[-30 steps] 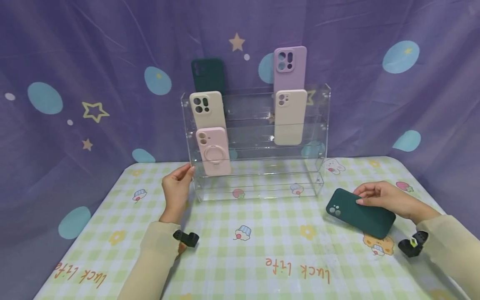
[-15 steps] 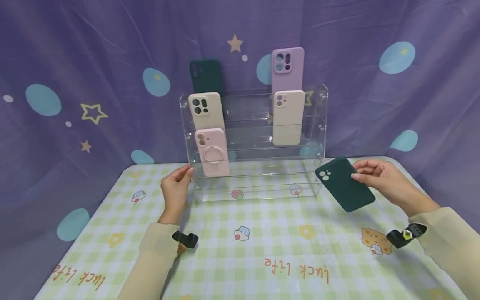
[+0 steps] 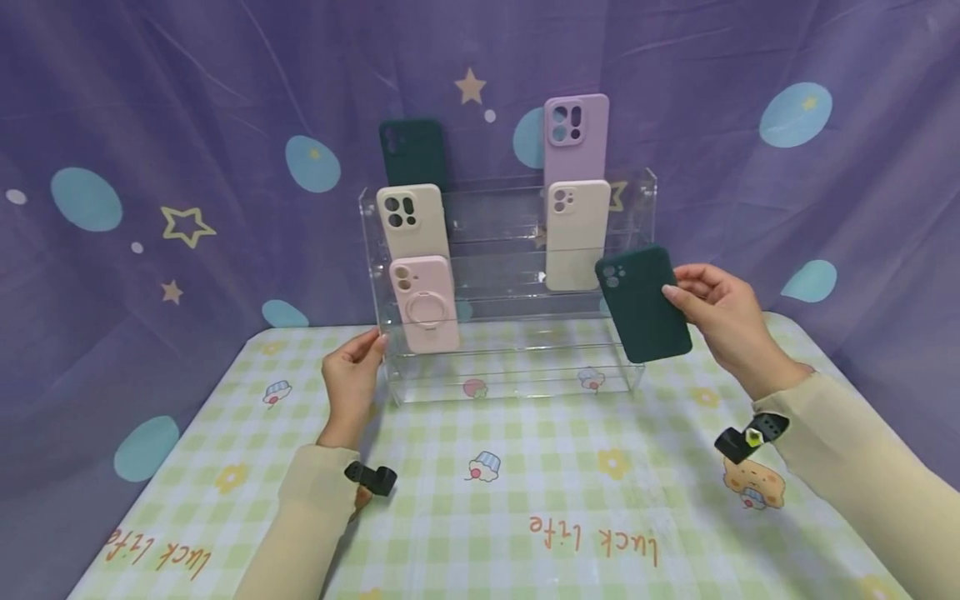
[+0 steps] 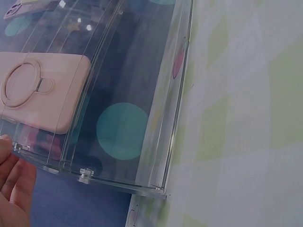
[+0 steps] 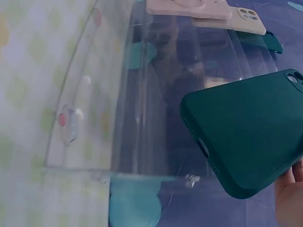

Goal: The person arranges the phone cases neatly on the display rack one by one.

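Observation:
A dark green phone case (image 3: 647, 308) is pinched along its right edge by my right hand (image 3: 723, 321), thumb on its back. It tilts in the air in front of the right side of a clear acrylic rack (image 3: 517, 333). My left hand (image 3: 352, 371) pinches the rack's left side panel between thumb and fingers. On the rack's left stand a pink case with a ring (image 3: 427, 310), a cream case (image 3: 415, 218) above it, and another green case (image 3: 414, 150) at the top. On the right are a white case (image 3: 577, 229) and a purple case (image 3: 581, 137).
A checked tablecloth (image 3: 450, 533) with printed cakes and lettering covers the table under the rack. Behind it hangs a purple patterned curtain (image 3: 240, 100). Each wrist carries a small black camera on a strap (image 3: 372, 478).
My right hand has lifted the green phone case from low on the right, up and leftward to the rack, turning it more upright. My left hand stays at the rack's side.

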### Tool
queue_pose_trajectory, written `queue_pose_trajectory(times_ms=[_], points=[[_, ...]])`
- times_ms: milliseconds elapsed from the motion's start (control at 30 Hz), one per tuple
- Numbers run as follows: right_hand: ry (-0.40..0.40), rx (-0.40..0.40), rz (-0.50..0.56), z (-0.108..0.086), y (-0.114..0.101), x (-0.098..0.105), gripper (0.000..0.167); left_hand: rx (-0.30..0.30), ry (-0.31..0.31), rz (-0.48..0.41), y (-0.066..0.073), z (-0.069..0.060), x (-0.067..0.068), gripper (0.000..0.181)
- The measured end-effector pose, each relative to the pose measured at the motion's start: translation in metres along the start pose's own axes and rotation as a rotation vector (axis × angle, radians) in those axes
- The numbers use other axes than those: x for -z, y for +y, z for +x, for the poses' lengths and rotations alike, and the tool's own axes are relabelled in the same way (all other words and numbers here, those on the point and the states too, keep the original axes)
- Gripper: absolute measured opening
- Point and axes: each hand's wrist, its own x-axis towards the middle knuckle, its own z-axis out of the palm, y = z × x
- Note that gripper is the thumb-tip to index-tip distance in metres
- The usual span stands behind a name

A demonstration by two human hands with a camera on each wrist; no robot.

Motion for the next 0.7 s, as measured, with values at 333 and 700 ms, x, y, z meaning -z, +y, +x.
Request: queue_pose_trajectory(times_ms=[333, 700], points=[[0.113, 0.095, 0.080, 0.032, 0.007, -0.041, 0.013, -0.001, 0.000, 0.007, -0.003, 0.000, 0.001, 0.024], [0.197, 0.147, 0.144, 0.056, 0.024, -0.061, 0.016, 0.008, 0.007, 0.011, -0.003, 0.000, -0.001, 0.023]])
